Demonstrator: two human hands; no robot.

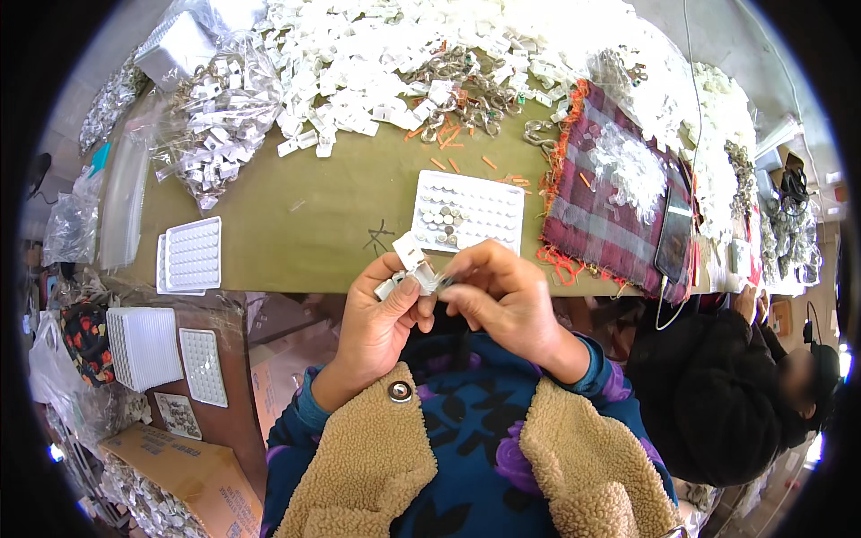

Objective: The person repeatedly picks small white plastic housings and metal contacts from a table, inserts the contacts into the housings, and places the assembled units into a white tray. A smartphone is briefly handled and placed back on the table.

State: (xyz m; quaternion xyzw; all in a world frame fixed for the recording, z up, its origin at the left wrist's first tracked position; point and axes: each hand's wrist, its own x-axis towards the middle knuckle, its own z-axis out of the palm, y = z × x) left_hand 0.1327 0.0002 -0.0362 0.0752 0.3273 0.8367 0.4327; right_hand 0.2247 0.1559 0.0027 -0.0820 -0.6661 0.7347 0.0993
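Just past the table's front edge, my left hand is closed round small white plastic pieces, which stick out between thumb and fingers. My right hand meets it there, thumb and fingertips pinched together at the pieces' right side. Something small and dark shows at those fingertips, too blurred to name. Directly beyond both hands, a white tray with rows of round wells lies on the table. Several small round metal discs sit in its left and middle part.
A big heap of white plastic pieces covers the table's back. Orange strips lie scattered beyond the tray. At right are a plaid cloth, a phone with a cable and red scissors. More trays lie left. Another person sits right.
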